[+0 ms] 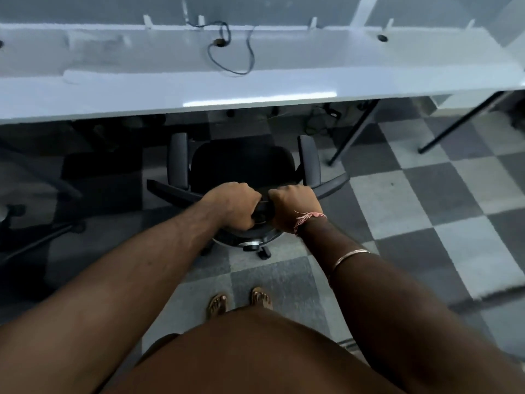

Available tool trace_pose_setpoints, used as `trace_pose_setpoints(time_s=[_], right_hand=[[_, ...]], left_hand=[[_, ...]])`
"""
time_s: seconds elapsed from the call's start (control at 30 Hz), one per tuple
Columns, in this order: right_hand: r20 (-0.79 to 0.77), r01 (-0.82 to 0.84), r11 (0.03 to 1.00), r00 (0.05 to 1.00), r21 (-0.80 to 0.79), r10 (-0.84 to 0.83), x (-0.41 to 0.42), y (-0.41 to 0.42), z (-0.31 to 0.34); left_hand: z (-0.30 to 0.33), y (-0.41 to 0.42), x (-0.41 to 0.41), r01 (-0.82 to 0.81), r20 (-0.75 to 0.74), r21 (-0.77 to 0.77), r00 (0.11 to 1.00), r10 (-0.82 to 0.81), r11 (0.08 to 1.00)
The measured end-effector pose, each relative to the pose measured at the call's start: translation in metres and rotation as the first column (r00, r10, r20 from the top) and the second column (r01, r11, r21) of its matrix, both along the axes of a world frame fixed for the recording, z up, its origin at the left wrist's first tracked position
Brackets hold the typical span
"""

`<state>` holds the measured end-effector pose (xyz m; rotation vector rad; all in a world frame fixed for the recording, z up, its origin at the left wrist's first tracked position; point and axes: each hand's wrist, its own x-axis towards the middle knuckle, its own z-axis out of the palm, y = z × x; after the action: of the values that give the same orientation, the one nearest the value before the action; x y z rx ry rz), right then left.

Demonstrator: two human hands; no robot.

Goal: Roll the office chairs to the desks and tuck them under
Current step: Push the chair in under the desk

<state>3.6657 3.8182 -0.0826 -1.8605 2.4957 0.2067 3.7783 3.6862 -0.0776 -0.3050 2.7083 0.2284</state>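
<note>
A black office chair [241,166] with two armrests stands in front of me, its seat close to the near edge of the long white desk [170,92]. The seat's front lies in the desk's shadow. My left hand [235,204] and my right hand [295,206] both grip the top of the chair's backrest, side by side, fingers curled over it. The chair's base and a caster [264,251] show below my hands.
A black cable [230,52] loops on the desk top. Dark desk legs [355,132] slant down at the right. Another chair's base [37,231] sits at the left. Checkered carpet tiles [426,209] cover the floor; my feet [241,301] stand behind the chair.
</note>
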Motion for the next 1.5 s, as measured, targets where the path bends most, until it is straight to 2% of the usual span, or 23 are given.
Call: trace_pose_setpoints(time_s=[0.13, 0.23, 0.3, 0.57, 0.7, 1.07, 1.5], right_hand=[[-0.004, 0.129, 0.992, 0.992, 0.014, -0.129, -0.012, 0.029, -0.002], [0.004, 0.256, 0.966, 0.967, 0.015, -0.257, -0.018, 0.056, -0.003], [0.004, 0.293, 0.956, 0.956, 0.015, -0.294, -0.021, 0.069, -0.003], [0.021, 0.522, 0.853, 0.853, 0.02, -0.522, -0.03, 0.115, 0.001], [0.035, 0.579, 0.813, 0.813, 0.063, -0.582, -0.04, 0.125, 0.003], [0.028, 0.645, 0.764, 0.764, -0.001, -0.645, -0.118, 0.179, -0.005], [0.052, 0.652, 0.757, 0.758, -0.04, -0.651, -0.31, 0.271, -0.007]], left_hand=[[-0.002, 0.013, -0.029, 0.137, -0.004, -0.007, 0.991, -0.137, 0.99], [-0.002, 0.027, -0.055, 0.295, -0.004, -0.044, 0.955, -0.296, 0.954], [-0.001, 0.033, -0.064, 0.346, -0.01, -0.052, 0.938, -0.347, 0.937], [-0.006, 0.075, -0.112, 0.556, -0.057, -0.096, 0.825, -0.562, 0.826], [-0.008, 0.092, -0.137, 0.645, -0.075, -0.151, 0.748, -0.66, 0.749], [-0.008, 0.143, -0.238, 0.692, -0.056, -0.171, 0.704, -0.708, 0.701], [-0.005, 0.237, -0.429, 0.673, -0.029, -0.208, 0.721, -0.693, 0.71]])
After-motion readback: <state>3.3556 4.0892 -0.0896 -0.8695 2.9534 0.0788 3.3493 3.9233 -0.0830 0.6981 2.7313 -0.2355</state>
